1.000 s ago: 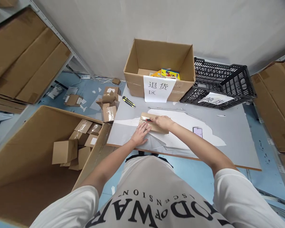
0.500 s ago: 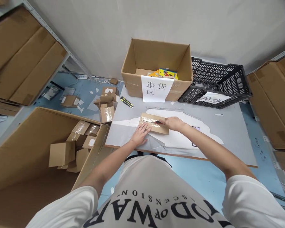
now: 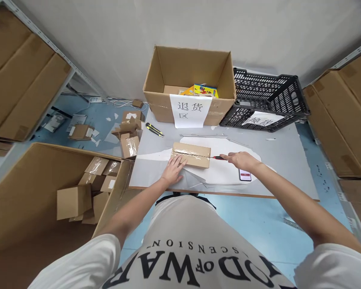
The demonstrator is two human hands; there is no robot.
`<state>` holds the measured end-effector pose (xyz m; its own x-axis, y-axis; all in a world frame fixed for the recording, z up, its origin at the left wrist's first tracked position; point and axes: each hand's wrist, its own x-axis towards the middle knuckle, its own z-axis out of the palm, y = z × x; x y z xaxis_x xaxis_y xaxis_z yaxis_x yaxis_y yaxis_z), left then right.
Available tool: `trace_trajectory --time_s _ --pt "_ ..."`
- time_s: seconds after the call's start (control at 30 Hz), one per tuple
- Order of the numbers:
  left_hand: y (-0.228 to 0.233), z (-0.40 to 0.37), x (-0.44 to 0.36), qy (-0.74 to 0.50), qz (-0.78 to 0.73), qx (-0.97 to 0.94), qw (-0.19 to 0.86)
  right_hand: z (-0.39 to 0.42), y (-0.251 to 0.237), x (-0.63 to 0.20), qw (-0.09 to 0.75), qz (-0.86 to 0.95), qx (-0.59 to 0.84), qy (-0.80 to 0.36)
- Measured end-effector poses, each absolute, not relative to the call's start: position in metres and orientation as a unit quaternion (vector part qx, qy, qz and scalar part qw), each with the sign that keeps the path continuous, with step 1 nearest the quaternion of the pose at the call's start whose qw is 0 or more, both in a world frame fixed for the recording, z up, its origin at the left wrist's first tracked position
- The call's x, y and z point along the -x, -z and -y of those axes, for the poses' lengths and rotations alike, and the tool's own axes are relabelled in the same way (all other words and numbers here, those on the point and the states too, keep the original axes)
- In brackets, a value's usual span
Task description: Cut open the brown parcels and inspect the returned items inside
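Note:
A small taped cardboard box (image 3: 195, 150) lies on white paper on the table, a dark slit running along the middle of its top. My left hand (image 3: 173, 170) rests flat against its near left side, fingers spread over the edge. In my right hand (image 3: 240, 159) is a red and black utility knife (image 3: 218, 157), its tip at the right end of the box. Just below that wrist a phone (image 3: 244, 174) with a lit screen lies on the table.
A yellow and black box cutter (image 3: 154, 129) lies at the table's left. Behind stand a large carton (image 3: 156, 105) holding colourful boxes and a black plastic crate (image 3: 264, 120). Left of the table, a big open carton (image 3: 48, 150) contains several small boxes; opened boxes (image 3: 129, 144) sit beside it.
My right hand has drawn the knife rightward along the box top to its right end. The slit now shows along the tape. My left hand stays on the box.

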<state>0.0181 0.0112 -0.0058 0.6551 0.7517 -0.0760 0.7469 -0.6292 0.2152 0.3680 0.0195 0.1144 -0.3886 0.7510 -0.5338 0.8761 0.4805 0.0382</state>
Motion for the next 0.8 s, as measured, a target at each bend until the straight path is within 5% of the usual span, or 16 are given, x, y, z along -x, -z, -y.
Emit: trace_trajectory --time_s 0.33,0.8 --pt "0.001 -0.013 -0.016 -0.023 -0.402 -0.911 0.087 0.008 -0.088 -0.406 0.13 -0.818 -0.54 0.151" --pt "-0.008 -0.097 -0.02 0.001 -0.406 -0.896 0.179 0.074 -0.002 -0.349 -0.324 -0.446 -0.674 0.492"
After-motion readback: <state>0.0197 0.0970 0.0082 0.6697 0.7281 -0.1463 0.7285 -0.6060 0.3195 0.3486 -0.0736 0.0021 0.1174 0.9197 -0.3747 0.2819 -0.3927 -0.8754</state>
